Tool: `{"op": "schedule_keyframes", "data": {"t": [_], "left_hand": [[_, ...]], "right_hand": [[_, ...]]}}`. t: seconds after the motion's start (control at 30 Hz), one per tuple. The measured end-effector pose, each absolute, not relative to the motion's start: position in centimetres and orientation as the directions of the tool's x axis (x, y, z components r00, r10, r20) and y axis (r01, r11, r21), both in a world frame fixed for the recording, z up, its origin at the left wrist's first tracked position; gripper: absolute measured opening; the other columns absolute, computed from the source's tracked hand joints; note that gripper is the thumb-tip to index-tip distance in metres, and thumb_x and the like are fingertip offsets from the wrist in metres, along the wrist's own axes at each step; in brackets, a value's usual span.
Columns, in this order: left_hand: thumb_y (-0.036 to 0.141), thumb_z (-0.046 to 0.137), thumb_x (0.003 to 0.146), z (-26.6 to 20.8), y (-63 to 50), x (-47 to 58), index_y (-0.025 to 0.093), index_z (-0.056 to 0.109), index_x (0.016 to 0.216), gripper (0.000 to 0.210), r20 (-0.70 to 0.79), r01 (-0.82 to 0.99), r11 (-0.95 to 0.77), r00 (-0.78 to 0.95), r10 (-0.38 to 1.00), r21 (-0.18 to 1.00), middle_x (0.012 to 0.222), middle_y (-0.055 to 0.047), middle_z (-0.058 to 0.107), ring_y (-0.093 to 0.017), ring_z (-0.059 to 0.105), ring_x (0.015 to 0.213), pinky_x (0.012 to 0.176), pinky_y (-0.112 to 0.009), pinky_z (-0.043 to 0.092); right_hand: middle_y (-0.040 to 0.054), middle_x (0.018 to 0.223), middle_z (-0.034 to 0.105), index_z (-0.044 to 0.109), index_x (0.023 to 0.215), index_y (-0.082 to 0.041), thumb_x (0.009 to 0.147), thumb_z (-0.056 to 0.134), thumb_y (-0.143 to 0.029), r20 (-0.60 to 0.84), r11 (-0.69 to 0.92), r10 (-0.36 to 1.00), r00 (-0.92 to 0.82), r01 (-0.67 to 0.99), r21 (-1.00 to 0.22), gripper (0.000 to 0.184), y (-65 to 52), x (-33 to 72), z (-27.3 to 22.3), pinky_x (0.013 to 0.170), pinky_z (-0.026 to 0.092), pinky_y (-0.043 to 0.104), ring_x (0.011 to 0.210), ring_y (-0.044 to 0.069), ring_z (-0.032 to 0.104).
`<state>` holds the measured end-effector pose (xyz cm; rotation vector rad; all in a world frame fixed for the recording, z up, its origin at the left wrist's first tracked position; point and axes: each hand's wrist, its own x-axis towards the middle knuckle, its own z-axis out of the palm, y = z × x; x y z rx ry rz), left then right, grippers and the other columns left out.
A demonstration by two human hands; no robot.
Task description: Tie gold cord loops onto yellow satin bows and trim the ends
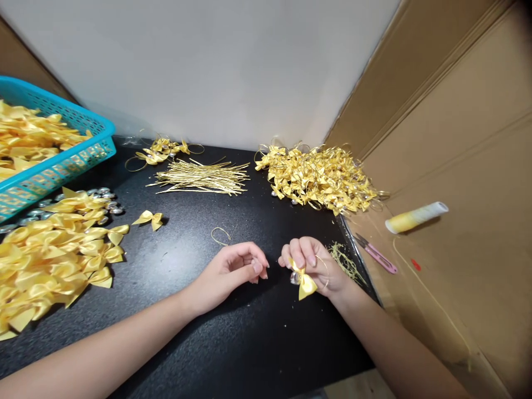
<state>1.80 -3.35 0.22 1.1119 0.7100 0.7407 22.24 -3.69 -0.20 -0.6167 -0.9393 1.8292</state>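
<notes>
My right hand (312, 260) pinches a yellow satin bow (307, 286) over the black table. A small silver bead (295, 277) sits at the middle of this bow, and a thin gold loop (326, 271) curves from it across my palm. To its left, my left hand (236, 271) is loosely closed, thumb tip against the curled fingers, with nothing visible in it. A thin gold wire loop (220, 236) lies on the table just behind my left hand. Farther left rests a single yellow bow (149, 219).
Loose bows (54, 249) and silver beads (114, 209) lie left, beside a blue basket (106, 126) of bows. Gold ties (203, 177) lie behind. Looped bows (316, 174) are heaped back right. Right are gold scraps (347, 263), pink snips (379, 256) and a tube (417, 217).
</notes>
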Motion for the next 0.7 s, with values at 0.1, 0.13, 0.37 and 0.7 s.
{"op": "schedule_keyframes", "data": {"t": [0.1, 0.13, 0.37, 0.7], "left_hand": [[0.034, 0.069, 0.079, 0.3, -3.3, 1.8, 0.015, 0.063, 0.077, 0.019, -0.134, -0.158, 0.269, 0.573, 0.808, 0.95, 0.067, -0.001, 0.064, -0.011, 0.053, 0.062, 0.061, -0.023, 0.044], [0.034, 0.068, 0.08, 0.3, -3.3, 1.8, 0.015, 0.064, 0.077, 0.019, -0.135, -0.157, 0.271, 0.574, 0.807, 0.95, 0.068, -0.001, 0.064, -0.011, 0.054, 0.062, 0.062, -0.023, 0.044], [0.032, 0.066, 0.082, 0.1, -3.4, 1.6, 0.016, 0.064, 0.079, 0.016, -0.139, -0.142, 0.269, 0.585, 0.799, 0.952, 0.07, -0.001, 0.064, -0.011, 0.055, 0.065, 0.064, -0.022, 0.045], [0.038, 0.066, 0.082, -0.3, -3.3, 1.5, 0.017, 0.063, 0.077, 0.022, -0.125, -0.106, 0.225, 0.577, 0.807, 0.968, 0.069, -0.001, 0.063, -0.013, 0.056, 0.066, 0.063, -0.023, 0.045]], "right_hand": [[-0.0044, 0.059, 0.047, 0.037, 0.05, -0.019, 0.059, 0.086, -0.026, -0.023, -0.28, 0.901, -0.434, -0.539, -0.795, 0.05, -3.7, 22.3, -0.2, 0.065, 0.049, 0.027, 0.063, 0.012, 0.049], [-0.0045, 0.059, 0.047, 0.037, 0.051, -0.019, 0.06, 0.086, -0.026, -0.021, -0.284, 0.898, -0.439, -0.543, -0.79, 0.05, -3.7, 22.3, -0.2, 0.065, 0.05, 0.027, 0.063, 0.012, 0.048], [-0.0041, 0.059, 0.048, 0.042, 0.053, -0.021, 0.059, 0.084, -0.022, -0.051, -0.304, 0.905, -0.421, -0.562, -0.769, 0.042, -3.6, 22.3, 0.0, 0.063, 0.05, 0.027, 0.061, 0.012, 0.046], [-0.0014, 0.072, 0.065, 0.058, 0.067, -0.019, 0.049, 0.084, -0.03, -0.119, -0.093, 0.978, 0.169, -0.157, -0.983, 0.033, -0.6, 26.1, 1.3, 0.065, 0.052, 0.028, 0.065, 0.013, 0.062]]}}
